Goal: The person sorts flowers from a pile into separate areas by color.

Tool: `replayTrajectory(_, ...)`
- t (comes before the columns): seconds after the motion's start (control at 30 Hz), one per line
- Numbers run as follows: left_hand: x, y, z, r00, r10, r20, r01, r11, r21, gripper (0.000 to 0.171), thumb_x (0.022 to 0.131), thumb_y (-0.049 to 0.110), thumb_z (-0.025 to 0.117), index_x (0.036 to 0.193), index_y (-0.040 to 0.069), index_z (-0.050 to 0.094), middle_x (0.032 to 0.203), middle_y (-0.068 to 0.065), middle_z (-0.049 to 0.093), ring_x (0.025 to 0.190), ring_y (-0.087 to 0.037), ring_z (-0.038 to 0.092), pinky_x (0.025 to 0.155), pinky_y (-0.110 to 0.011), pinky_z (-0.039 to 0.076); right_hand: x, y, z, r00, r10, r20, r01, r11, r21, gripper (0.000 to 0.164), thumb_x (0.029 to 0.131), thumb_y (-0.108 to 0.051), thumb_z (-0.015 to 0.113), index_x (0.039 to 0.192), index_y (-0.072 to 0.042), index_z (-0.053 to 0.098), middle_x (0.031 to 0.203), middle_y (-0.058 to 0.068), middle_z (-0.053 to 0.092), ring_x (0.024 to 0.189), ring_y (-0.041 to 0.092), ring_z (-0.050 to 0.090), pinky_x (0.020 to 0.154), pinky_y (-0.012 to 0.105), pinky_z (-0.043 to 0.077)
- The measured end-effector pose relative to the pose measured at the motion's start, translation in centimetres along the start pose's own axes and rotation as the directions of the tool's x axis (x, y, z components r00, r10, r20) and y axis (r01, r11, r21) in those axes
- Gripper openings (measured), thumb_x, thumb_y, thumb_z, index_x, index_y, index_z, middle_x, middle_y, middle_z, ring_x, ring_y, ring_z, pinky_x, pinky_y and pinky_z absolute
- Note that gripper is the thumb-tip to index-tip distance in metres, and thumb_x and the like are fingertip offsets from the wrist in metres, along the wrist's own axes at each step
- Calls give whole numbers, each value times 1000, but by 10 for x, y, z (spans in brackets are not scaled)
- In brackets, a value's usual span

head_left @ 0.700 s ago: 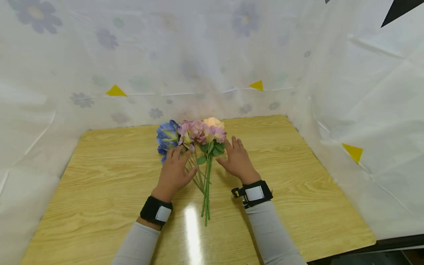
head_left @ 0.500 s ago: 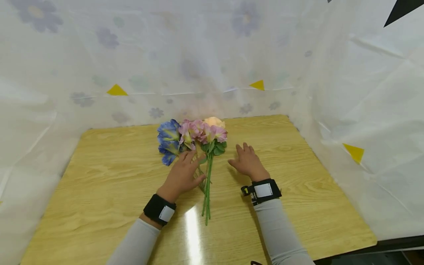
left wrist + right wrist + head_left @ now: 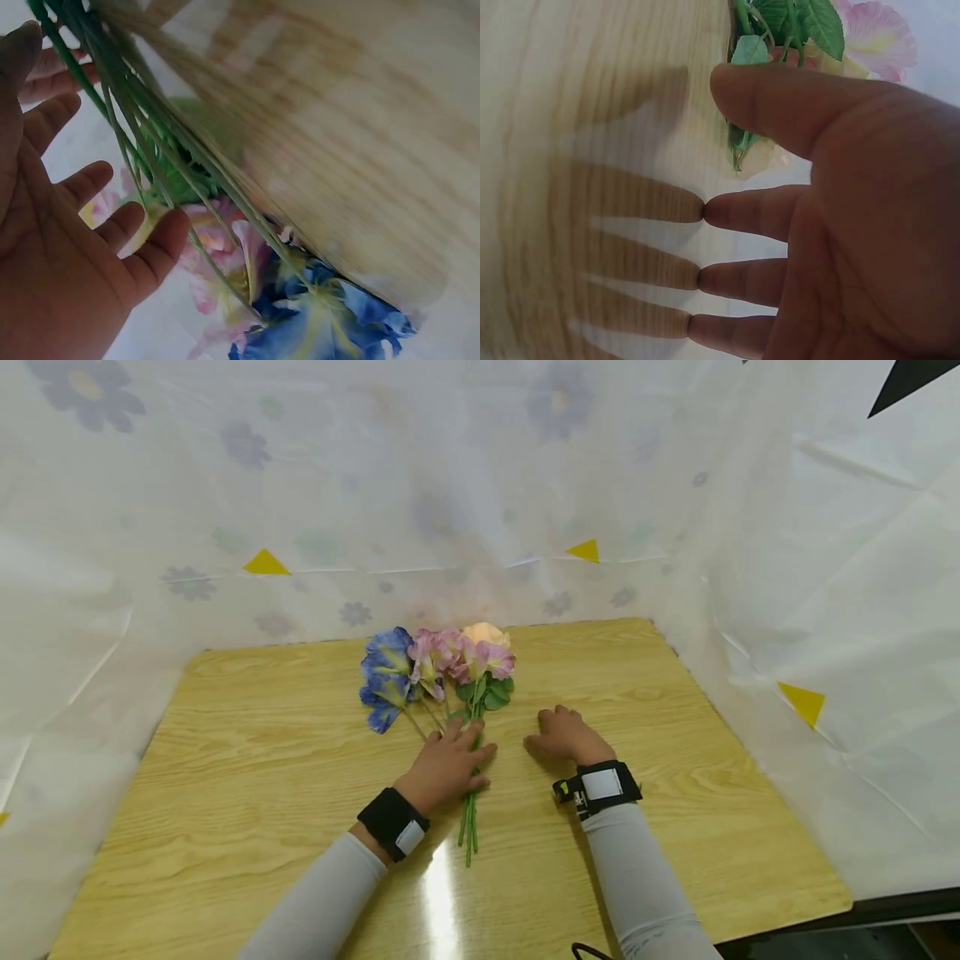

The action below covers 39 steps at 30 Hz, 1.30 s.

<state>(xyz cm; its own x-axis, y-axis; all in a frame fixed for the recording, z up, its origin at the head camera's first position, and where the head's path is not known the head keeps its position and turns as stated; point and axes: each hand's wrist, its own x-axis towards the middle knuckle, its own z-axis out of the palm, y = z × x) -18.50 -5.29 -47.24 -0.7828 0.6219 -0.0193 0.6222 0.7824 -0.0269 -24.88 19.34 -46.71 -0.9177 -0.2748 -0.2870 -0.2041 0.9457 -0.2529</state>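
A bunch of artificial flowers lies on the wooden table (image 3: pixel 247 760), with blue blooms (image 3: pixel 386 672) on the left, pink blooms (image 3: pixel 483 660) in the middle and a peach bloom (image 3: pixel 487 634) behind. Green stems (image 3: pixel 468 833) run toward the near side. Over these stems my left hand (image 3: pixel 442 770) spreads its fingers, covering part of them. The left wrist view shows the fingers loosely extended beside the stems (image 3: pixel 169 135). To the right of the bunch, my right hand (image 3: pixel 568 737) holds nothing. Its fingertips touch the tabletop in the right wrist view, thumb near green leaves (image 3: pixel 776 30).
White sheeting (image 3: pixel 465 502) with pale flower prints hangs behind the table and along its sides. Yellow triangles (image 3: pixel 266 562) are stuck on it. A dark cable (image 3: pixel 588 950) shows at the near edge, beside the right sleeve (image 3: pixel 641 877).
My left hand has moved right and nearer, from beside the blue blooms onto the stems. My right hand has drawn away from the bunch, to the right and nearer, and its fingers now point down.
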Motion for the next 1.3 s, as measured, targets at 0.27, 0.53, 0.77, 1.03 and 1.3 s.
replayTrajectory(0.27, -3, -9, 4, 995, -72, 74, 73, 997, -11, 61, 96, 57, 54, 143, 19, 54, 158, -12, 31, 141, -39, 32, 100, -57, 41, 1, 1, 2, 999, -31, 33, 30, 999, 32, 63, 97, -41, 58, 139, 5, 49, 133, 33, 46, 124, 54, 42, 102, 60, 37)
replayTrajectory(0.53, -23, -39, 3, 998, -55, 31, 59, 986, -155, 58, 92, 51, 64, 137, 14, 59, 156, -18, 33, 136, -45, 36, 97, -58, 45, 2, 3, 2, 999, -45, 26, 44, 998, 33, 60, 98, -39, 57, 137, 6, 51, 133, 33, 46, 126, 55, 40, 103, 61, 34)
replayTrajectory(0.77, -55, -73, 3, 998, -66, 20, 69, 978, -196, 65, 88, 48, 68, 139, 9, 59, 154, -23, 35, 135, -51, 35, 94, -58, 46, -2, 2, 3, 999, -36, 32, 35, 999, 37, 62, 98, -38, 57, 140, 7, 48, 137, 35, 43, 130, 56, 36, 105, 62, 31)
replayTrajectory(1.03, -89, -96, 4, 989, -144, -21, 136, 966, -220, 71, 83, 47, 74, 139, 5, 58, 153, -24, 37, 134, -52, 35, 92, -58, 48, -2, 6, 4, 1000, -10, 28, 9, 999, 42, 64, 99, -41, 55, 144, 4, 44, 142, 33, 39, 132, 56, 32, 104, 62, 34)
replayTrajectory(1.3, -122, -107, 8, 975, -215, -51, 198, 953, -229, 71, 84, 50, 72, 135, 2, 60, 150, -27, 39, 132, -53, 38, 91, -59, 47, -5, 5, 2, 999, -3, 38, 0, 998, 66, 66, 99, -41, 55, 145, 5, 42, 146, 35, 35, 135, 57, 27, 107, 62, 30)
